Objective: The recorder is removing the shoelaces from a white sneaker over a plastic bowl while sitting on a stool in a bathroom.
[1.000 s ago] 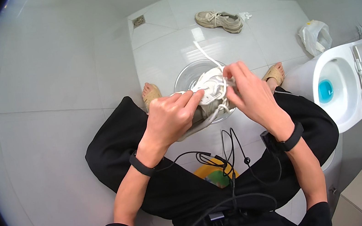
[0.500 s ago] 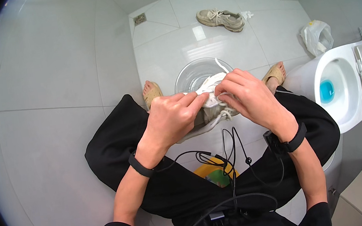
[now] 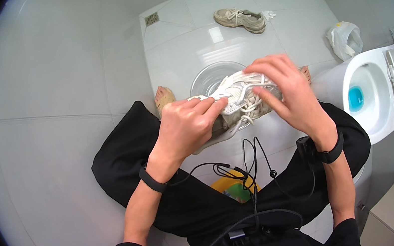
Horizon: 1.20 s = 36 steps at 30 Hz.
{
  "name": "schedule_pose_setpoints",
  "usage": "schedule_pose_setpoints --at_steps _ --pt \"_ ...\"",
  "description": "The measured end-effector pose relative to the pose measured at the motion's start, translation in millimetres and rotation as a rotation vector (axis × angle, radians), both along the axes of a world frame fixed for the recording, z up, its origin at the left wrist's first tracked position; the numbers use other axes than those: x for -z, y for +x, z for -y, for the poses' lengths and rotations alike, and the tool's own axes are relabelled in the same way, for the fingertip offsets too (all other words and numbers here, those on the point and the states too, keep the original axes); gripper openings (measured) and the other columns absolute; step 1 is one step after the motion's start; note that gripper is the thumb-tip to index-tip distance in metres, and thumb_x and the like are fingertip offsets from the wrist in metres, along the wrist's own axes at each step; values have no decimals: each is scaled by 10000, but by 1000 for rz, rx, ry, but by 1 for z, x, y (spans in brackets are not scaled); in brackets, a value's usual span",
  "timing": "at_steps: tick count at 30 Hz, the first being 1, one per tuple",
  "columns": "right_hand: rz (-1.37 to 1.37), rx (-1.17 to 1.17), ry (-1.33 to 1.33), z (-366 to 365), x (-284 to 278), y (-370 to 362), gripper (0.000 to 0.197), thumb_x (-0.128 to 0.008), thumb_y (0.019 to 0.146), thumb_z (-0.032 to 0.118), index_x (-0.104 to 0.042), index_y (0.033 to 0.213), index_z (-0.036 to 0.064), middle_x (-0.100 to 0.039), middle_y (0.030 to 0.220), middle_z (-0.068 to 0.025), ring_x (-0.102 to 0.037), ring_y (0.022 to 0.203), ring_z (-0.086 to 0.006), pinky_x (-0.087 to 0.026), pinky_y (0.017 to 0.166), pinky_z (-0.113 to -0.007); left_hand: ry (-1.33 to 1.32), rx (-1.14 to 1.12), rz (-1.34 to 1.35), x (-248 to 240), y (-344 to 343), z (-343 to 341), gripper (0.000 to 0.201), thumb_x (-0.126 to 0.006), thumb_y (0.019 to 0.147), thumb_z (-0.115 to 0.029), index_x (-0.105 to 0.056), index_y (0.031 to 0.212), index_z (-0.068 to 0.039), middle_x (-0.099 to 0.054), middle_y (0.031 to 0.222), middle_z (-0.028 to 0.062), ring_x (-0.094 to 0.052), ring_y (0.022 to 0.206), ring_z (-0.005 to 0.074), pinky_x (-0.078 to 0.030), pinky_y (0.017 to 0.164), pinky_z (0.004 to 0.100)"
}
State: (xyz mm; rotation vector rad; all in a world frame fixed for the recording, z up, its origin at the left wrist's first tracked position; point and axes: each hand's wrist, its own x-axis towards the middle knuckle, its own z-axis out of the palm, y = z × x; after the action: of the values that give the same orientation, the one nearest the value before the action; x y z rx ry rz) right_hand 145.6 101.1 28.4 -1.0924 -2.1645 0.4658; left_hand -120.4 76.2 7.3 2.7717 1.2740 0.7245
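Head view: your left hand is gripping a pale shoe above a clear basin. Your right hand is arching over the white laces, thumb and fingers apart; cannot tell whether it's pinching anything. Another shoe is lying farther off on the tiled floor.

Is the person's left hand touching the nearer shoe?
Touching. The head view shows the left hand gripping the nearer shoe, its fingertips against the white material.
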Motion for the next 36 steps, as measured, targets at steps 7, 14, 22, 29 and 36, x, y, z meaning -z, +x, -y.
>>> schedule_pose_setpoints --at_steps 7,14,22,29,36 --pt "178 -162 14 4 31 -8 172 -802 883 133 -729 1036 107 -708 1086 -27 -664 1128 -247 -537 944 -393 -31 49 -80 5 1 1 360 -736 783 -2 -840 1077 -183 -831 931 -20 -799 783 168 -580 587 320" --pt "340 18 230 -9 31 3 158 -696 836 47 -689 986 97 -696 1014 -54 -673 1062 -270 -553 900 -407 -44 48 -49 -1 1 1 372 -732 770 12 -840 1070 -179 -834 930 -16 -786 754 170 -577 583 319" --pt "343 541 -41 -22 24 42 160 -704 933 -35 -689 1067 53 -706 1067 -110 -674 1110 -342 -552 937 -487 17 42 44 -2 -2 0 370 -733 768 27 -843 1054 -180 -840 927 -16 -783 738 166 -562 582 309" --pt "146 -182 -66 10 24 -8 167 -810 928 127 -703 1041 66 -685 1110 -63 -648 1121 -287 -532 998 -432 -41 32 -40 -2 -3 0 362 -731 771 14 -846 1051 -186 -839 919 -21 -785 746 164 -558 580 314" --pt "264 408 158 -11 26 18 104 -749 895 1 -716 959 76 -717 970 -47 -694 983 -307 -507 890 -436 -10 39 45 -1 -2 -3 379 -727 751 33 -853 1026 -195 -832 878 -19 -748 679 181 -548 569 320"
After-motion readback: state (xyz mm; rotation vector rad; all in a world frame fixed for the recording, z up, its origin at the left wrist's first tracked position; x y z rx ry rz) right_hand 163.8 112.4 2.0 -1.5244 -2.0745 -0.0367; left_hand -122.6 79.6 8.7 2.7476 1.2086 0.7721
